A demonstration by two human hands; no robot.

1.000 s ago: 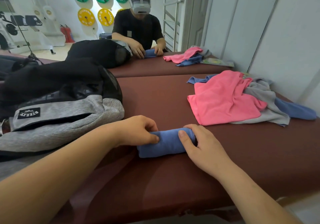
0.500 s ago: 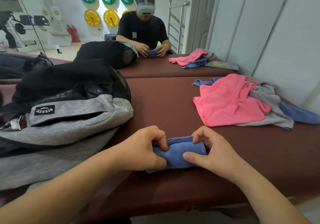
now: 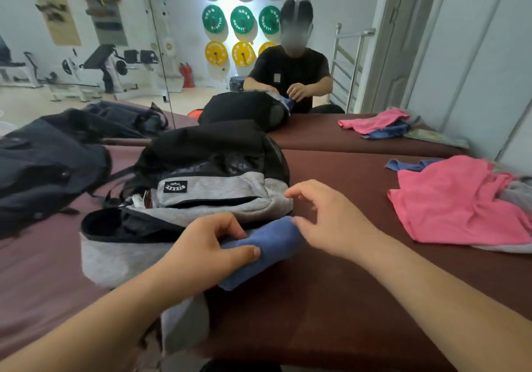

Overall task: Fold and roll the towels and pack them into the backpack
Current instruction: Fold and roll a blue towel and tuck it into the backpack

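Note:
A rolled blue towel (image 3: 267, 250) lies slanted beside the grey and black backpack (image 3: 218, 187) on the maroon table (image 3: 359, 299). My left hand (image 3: 210, 250) grips the roll's near end, thumb across it. My right hand (image 3: 331, 222) hovers just past the roll's far end with spread, relaxed fingers; its thumb is close to the towel, contact unclear. The backpack lies on its side, its dark opening (image 3: 115, 224) facing left of my left hand. A pile of loose towels, pink (image 3: 460, 204) on top of grey and blue, sits at the right.
A dark bag (image 3: 49, 167) lies on the table at the left. A mirror behind the table reflects a seated person, the bags and the towels. A white wall (image 3: 489, 69) runs along the right side.
The view turned left toward the backpack. The blue roll moved left to the backpack's edge in my left hand. My right hand let go of it and lifted with open fingers.

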